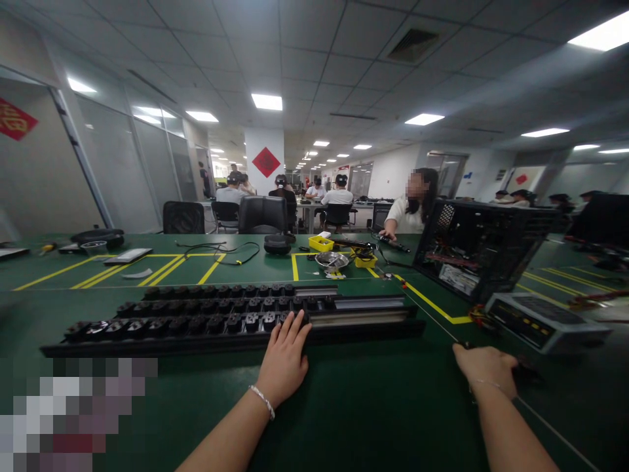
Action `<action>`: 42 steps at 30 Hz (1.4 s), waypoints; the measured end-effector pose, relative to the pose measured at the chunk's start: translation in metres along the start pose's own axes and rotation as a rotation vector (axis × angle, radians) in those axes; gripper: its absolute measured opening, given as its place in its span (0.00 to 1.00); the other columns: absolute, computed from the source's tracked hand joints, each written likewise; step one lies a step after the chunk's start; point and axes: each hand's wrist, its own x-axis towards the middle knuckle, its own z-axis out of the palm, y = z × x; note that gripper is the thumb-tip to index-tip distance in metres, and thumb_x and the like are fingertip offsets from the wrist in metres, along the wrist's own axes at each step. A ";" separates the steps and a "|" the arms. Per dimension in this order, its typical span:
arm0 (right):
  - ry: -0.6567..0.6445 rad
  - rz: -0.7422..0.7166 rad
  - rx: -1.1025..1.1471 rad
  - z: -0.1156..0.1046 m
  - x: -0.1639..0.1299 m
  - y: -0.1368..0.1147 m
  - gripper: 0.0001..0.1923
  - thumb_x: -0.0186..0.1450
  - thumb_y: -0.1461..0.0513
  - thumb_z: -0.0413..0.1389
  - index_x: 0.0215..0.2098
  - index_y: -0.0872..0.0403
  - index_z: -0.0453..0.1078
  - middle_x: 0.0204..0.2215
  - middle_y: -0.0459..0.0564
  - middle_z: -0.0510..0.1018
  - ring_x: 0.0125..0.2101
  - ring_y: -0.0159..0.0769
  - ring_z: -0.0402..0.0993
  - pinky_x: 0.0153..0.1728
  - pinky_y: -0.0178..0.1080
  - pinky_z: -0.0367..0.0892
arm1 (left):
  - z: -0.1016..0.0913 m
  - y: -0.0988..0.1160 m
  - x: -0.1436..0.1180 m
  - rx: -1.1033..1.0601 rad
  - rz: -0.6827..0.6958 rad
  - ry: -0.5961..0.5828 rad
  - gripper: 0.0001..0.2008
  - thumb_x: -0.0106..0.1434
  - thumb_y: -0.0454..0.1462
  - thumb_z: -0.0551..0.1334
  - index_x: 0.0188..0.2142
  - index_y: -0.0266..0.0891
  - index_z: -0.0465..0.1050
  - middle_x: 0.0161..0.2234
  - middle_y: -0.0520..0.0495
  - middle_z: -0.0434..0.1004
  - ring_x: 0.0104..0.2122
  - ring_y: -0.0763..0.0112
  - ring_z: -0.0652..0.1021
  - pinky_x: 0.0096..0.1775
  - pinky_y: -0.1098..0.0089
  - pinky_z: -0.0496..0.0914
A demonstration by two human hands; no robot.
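While the big green table [344,419] fills most of the view, a long black strip of sockets [230,321] lies across it just past the hands, and an open computer case [481,246] stands farther off to the right. At the strip's near edge, the left hand [284,360] rests flat with its fingers spread out, touching the sockets. Well apart to the right, the right hand [486,370] is curled around a small dark tool [525,373] on the table.

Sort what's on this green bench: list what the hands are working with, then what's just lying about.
In hand:
left hand on the nearest socket strip
right hand closed on a dark tool

Lying about:
open computer case
metal bowl
yellow box
black cable
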 end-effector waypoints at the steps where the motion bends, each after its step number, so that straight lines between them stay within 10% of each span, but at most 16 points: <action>1: -0.027 0.057 -0.029 -0.003 -0.003 -0.002 0.47 0.50 0.45 0.54 0.58 0.67 0.52 0.53 0.78 0.54 0.46 0.66 0.64 0.35 0.57 0.66 | 0.000 0.000 0.000 -0.001 0.000 -0.001 0.30 0.55 0.34 0.55 0.58 0.49 0.53 0.64 0.54 0.43 0.63 0.64 0.46 0.60 0.55 0.50; 19: 0.054 -0.022 -0.247 -0.013 -0.005 -0.004 0.34 0.53 0.51 0.52 0.53 0.62 0.60 0.53 0.76 0.56 0.44 0.62 0.67 0.33 0.55 0.65 | 0.003 0.000 -0.001 -0.025 0.009 0.043 0.31 0.53 0.31 0.56 0.57 0.47 0.56 0.64 0.51 0.46 0.63 0.62 0.48 0.59 0.54 0.51; 24: 0.309 -0.596 -0.224 0.001 -0.065 -0.051 0.24 0.60 0.57 0.45 0.50 0.61 0.62 0.50 0.66 0.64 0.47 0.51 0.66 0.44 0.50 0.62 | 0.003 0.001 0.000 -0.067 -0.019 0.096 0.31 0.52 0.28 0.53 0.57 0.42 0.57 0.63 0.48 0.49 0.62 0.63 0.52 0.58 0.56 0.54; 30: 0.224 -1.118 -0.067 0.065 -0.163 -0.112 0.22 0.62 0.60 0.42 0.53 0.57 0.62 0.53 0.56 0.67 0.56 0.42 0.56 0.58 0.51 0.41 | -0.004 0.000 0.004 -0.034 -0.136 0.258 0.26 0.56 0.31 0.52 0.56 0.40 0.59 0.60 0.45 0.57 0.60 0.62 0.56 0.57 0.55 0.54; 35: 0.064 -1.130 0.121 0.104 -0.217 -0.154 0.25 0.63 0.59 0.44 0.57 0.57 0.58 0.57 0.54 0.63 0.59 0.39 0.50 0.58 0.48 0.41 | -0.007 -0.004 0.005 0.043 -0.191 0.329 0.25 0.60 0.36 0.52 0.57 0.38 0.57 0.61 0.44 0.56 0.62 0.59 0.52 0.60 0.49 0.41; 42: -0.107 -1.102 0.152 0.120 -0.241 -0.175 0.16 0.64 0.58 0.45 0.45 0.49 0.69 0.45 0.48 0.75 0.47 0.34 0.66 0.53 0.42 0.49 | 0.001 -0.014 0.005 0.034 -0.201 0.236 0.23 0.61 0.37 0.50 0.57 0.39 0.58 0.58 0.45 0.61 0.61 0.59 0.54 0.59 0.52 0.49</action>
